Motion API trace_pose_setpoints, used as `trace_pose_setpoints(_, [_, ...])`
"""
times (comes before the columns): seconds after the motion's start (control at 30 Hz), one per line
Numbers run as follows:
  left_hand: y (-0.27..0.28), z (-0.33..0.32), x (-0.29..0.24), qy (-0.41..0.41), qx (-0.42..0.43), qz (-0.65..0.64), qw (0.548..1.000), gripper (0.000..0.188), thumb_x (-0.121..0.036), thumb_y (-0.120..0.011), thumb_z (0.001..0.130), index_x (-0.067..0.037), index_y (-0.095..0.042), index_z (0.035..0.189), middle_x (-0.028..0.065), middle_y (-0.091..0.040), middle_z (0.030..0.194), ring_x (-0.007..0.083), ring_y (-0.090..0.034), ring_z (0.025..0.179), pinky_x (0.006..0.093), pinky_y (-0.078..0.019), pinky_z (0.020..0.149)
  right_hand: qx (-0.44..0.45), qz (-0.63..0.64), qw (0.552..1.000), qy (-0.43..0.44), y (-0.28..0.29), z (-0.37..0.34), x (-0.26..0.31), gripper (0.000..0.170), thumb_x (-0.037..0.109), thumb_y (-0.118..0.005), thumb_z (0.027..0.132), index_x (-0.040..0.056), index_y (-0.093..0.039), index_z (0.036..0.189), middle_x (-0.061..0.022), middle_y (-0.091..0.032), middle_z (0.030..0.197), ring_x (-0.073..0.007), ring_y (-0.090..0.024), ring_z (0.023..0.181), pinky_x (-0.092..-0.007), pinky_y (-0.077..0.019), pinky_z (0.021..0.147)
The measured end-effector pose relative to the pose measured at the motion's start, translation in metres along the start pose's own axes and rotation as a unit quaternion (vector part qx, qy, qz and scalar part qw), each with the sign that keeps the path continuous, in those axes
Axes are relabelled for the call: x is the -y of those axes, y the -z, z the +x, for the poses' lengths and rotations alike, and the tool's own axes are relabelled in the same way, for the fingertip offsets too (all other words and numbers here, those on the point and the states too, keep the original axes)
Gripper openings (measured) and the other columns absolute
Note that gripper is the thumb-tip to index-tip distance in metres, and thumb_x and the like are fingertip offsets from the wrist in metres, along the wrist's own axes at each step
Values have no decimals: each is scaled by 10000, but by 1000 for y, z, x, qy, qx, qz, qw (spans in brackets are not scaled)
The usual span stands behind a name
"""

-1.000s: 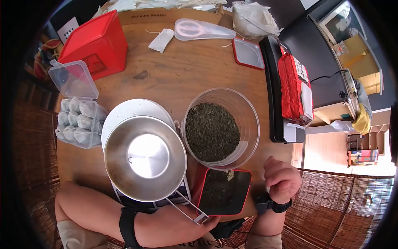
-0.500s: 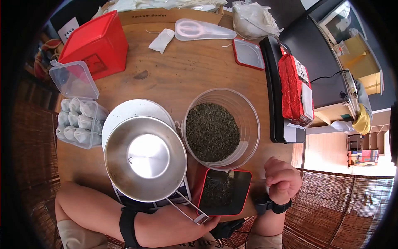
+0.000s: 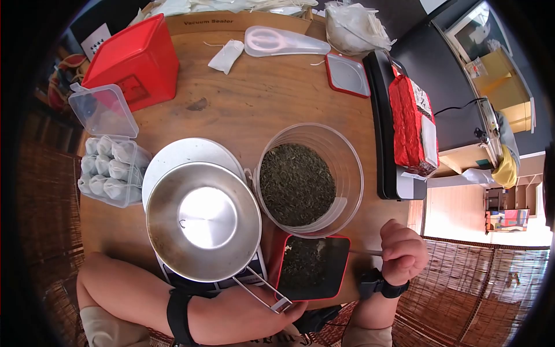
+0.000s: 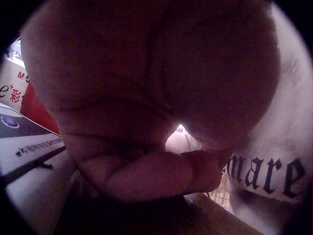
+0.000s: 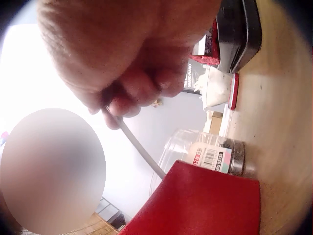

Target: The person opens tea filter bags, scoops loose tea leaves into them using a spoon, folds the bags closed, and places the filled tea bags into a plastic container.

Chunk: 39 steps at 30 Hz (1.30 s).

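Note:
A long thin-handled utensil (image 5: 139,147) is pinched in my right hand (image 3: 403,251), its far end hidden in the red tin (image 3: 348,260). The tin stands at the table's near edge and holds dark dry leaves (image 3: 300,263). My left hand (image 3: 237,312) lies in front of the scale, fingers curled in the left wrist view, and nothing shows within them. Over its fingers extends the wire handle (image 3: 263,289) of a steel bowl (image 3: 167,248), which sits on the white kitchen scale (image 3: 167,159). A clear round tub (image 3: 348,173) of similar leaves stands behind the tin.
Filled white pouches (image 3: 110,168) sit in a clear lidded box at left. Behind it is a red container (image 3: 130,63). A black appliance (image 3: 378,121) carrying a red foil pack (image 3: 407,121) lines the right side. At the back lie a single pouch (image 3: 225,56) and scissors (image 3: 266,41).
My right hand has moved slightly right and toward me, and more of the utensil's handle shows. The leaves in the tin have shifted. My left hand stays still.

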<state>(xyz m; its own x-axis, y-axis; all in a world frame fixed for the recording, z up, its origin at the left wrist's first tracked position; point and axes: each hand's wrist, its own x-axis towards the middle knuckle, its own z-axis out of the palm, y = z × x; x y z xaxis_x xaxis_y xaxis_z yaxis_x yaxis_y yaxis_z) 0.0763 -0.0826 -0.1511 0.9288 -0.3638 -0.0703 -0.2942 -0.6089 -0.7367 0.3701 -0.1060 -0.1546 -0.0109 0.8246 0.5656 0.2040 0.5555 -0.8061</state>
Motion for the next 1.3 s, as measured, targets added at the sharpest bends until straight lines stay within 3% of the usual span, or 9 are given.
trace_pose_setpoints(0.1, [-1,1,-1,7,-8,-30,999,557,107,-566,892,46,-472,1437,127,-589,1363,199,-604,1240,283,-498,1056,12,-49,999,20,-2,1,1,479,451,-591,1021,30,-685,813,-59,-668,724,-198,-571,566,-363,-401,556])
trace_pose_setpoints(0.37, [2,0,1,3,17,-46,999,527,52,-542,939,36,-452,1458,100,-610,1321,175,-616,1201,265,-502,1016,81,40,996,-3,-9,6,3,460,424,-584,1036,27,-680,825,-53,-651,671,-198,-552,524,-346,-394,536])
trace_pose_setpoints(0.43, [1,1,4,-26,5,19,999,533,61,-560,922,34,-468,1446,100,-611,1316,185,-619,1198,275,-494,1032,56,37,998,16,-7,3,1,460,422,-587,1035,24,-681,825,-58,-653,684,-202,-555,531,-349,-397,538])
trace_pose_setpoints(0.57, [0,-1,6,4,-5,-22,1000,527,75,-572,904,39,-488,1424,106,-608,1316,194,-617,1206,288,-491,1047,22,16,997,66,-5,1,-3,458,416,-597,1031,9,-698,848,-78,-656,728,-215,-564,552,-364,-408,548])
trace_pose_setpoints(0.77, [-1,0,4,-15,-18,7,1000,511,86,-571,891,47,-505,1396,115,-603,1319,200,-604,1228,301,-487,1067,92,-12,994,51,-6,5,-2,449,418,-615,1012,2,-747,905,-90,-661,764,-229,-586,598,-379,-421,565])
trace_pose_setpoints(1.0, [1,1,0,-29,-2,4,1000,521,98,-566,866,46,-508,1381,107,-608,1296,209,-598,1232,318,-473,1098,67,35,996,49,-5,3,-1,443,422,-640,985,8,-758,875,-73,-662,769,-233,-595,608,-369,-421,566])
trace_pose_setpoints(1.07, [1,0,0,-29,0,2,1000,530,108,-559,859,45,-504,1383,105,-609,1292,209,-598,1232,321,-471,1102,95,-22,995,37,-3,6,2,448,428,-645,981,8,-760,873,-72,-654,754,-231,-592,596,-370,-430,567])
trace_pose_setpoints(1.17, [2,1,4,-54,1,17,998,506,100,-538,875,49,-502,1377,105,-611,1283,210,-591,1243,335,-466,1116,146,11,988,38,-4,13,2,453,435,-650,975,10,-759,863,-73,-640,739,-225,-582,590,-366,-431,564])
trace_pose_setpoints(1.3, [-1,1,-2,-41,13,46,998,446,71,-503,912,54,-519,1357,121,-608,1308,236,-566,1292,369,-444,1153,85,-7,993,76,2,6,3,457,439,-644,977,13,-754,854,-77,-631,728,-220,-564,573,-366,-417,555])
